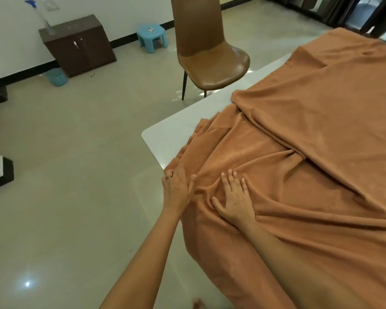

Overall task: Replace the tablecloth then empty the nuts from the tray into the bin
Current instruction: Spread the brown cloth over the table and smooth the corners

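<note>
An orange-brown tablecloth (pixel 321 139) lies rumpled and partly folded over on a white table (pixel 165 134), whose near left corner is bare. My left hand (pixel 178 188) rests at the table's near edge, fingers straight on the cloth's hanging border. My right hand (pixel 234 201) lies flat on the cloth with fingers spread, pressing a bunch of folds. No tray, nuts or bin are plainly in view.
A brown chair (pixel 207 54) stands at the table's far left side. Against the wall are a dark wooden cabinet (pixel 78 45), a blue stool (pixel 152 37) and a light-blue bucket (pixel 56 77). Glossy tiled floor stretches to the left.
</note>
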Demonstrator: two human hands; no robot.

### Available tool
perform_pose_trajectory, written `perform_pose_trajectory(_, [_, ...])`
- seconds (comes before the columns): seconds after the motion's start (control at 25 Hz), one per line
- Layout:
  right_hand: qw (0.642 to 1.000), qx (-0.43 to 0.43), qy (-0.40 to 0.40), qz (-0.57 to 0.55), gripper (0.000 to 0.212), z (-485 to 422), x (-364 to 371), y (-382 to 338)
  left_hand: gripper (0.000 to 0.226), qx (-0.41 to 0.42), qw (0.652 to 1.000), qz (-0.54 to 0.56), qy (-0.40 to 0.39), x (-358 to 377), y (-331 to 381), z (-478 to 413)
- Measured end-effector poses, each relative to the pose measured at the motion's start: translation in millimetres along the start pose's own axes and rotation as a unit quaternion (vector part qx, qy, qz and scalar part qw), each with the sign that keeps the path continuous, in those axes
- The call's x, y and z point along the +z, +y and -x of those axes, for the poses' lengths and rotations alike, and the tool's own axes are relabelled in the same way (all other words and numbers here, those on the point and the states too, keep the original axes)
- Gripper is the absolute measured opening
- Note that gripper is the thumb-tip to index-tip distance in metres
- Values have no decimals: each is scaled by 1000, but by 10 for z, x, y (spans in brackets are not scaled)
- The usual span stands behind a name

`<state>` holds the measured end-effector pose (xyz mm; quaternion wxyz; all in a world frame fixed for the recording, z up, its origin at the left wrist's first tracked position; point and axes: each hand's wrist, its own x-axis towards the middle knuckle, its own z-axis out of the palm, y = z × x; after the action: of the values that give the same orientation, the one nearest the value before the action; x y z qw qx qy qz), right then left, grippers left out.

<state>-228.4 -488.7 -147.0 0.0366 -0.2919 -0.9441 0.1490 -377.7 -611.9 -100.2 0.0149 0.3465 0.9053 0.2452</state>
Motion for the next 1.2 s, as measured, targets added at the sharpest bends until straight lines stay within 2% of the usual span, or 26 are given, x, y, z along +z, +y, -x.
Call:
perform_pose_trajectory(0.04, [1000, -10, -10, 6, 86, -10, 2, -12, 42, 32, 999, 6, -3, -39, 23, -163])
perform_pose_trajectory(0.12, [999, -31, -14, 12, 85, -17, 2, -12, 44, 93, 993, 20, -76, -32, 27, -478])
perform_pose_trajectory(0.2, [999, -40, -26, 17, 85, -25, -10, -6, 61, 128, 972, 12, -197, 76, -63, -715])
perform_pose_trajectory(0.28, [998, -38, -32, 26, 87, -41, -17, -23, 77, 124, 959, -39, -252, 223, -238, -867])
perform_pose_trajectory(0.48, [1000, -11, -14, 18, 85, -74, -10, -19, 87, 32, 980, -75, -182, 273, -612, -1165])
perform_pose_trajectory(0.56, [1000, 18, 23, 9, 71, -110, 33, -89, 91, 36, 981, -90, -169, 211, -797, -1318])
perform_pose_trajectory(0.68, [991, 99, 93, -21, 38, -534, -36, -374, 90, 53, 981, -90, -166, 164, -981, -1458])
perform_pose_trajectory(0.76, [984, 139, 103, -41, 45, -962, -40, -564, 79, 52, 981, -85, -166, 158, -1051, -1475])
perform_pose_trajectory(0.84, [982, 169, 40, -74, 71, -1318, 9, -687, 69, 60, 985, -93, -136, 154, -1091, -1498])
perform_pose_trajectory(0.92, [988, 145, -11, -50, 90, -1498, 122, -795, 50, 101, 988, -100, -68, 117, -1134, -1542])
perform_pose_trajectory(1.0, [995, 88, -36, -21, 95, -1502, 236, -980, 37, 99, 992, -78, -10, -19, -1128, -1686])
perform_pose_trajectory(1.08, [998, 19, -50, -25, 98, -1404, 309, -1191, 35, 70, 997, -29, -2, -155, -1060, -1937])
perform_pose_trajectory(1.12, [998, -8, -57, -31, 98, -1345, 324, -1273, 31, 87, 996, -9, -1, -168, -1039, -2078])
perform_pose_trajectory(1.16, [997, -25, -60, -42, 95, -1304, 310, -1335, 26, 110, 994, 13, -21, -143, -1031, -2224])
perform_pose_trajectory(1.2, [996, -25, -51, -70, 86, -1290, 274, -1381, 28, 122, 989, 31, -82, -119, -1019, -2344])
